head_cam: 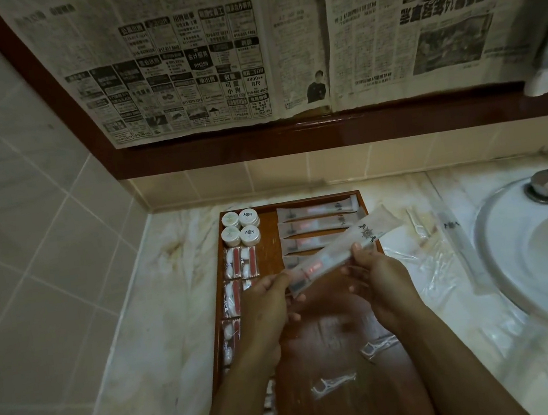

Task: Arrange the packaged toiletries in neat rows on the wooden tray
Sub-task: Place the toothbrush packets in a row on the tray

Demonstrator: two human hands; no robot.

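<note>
Holding: long sachet [343,248], tilted, in both my hands above the wooden tray [332,324]
Left hand [266,306]: fingers pinched on its near end
Right hand [374,274]: fingers closed on its middle
Tray: sachet row [316,226] at far right, round tubs [241,228] far left

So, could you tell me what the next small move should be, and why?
Probably lower the long packet, held by both the left hand and right hand, flat just below the stacked packets on the wooden tray, continuing that row.
</note>
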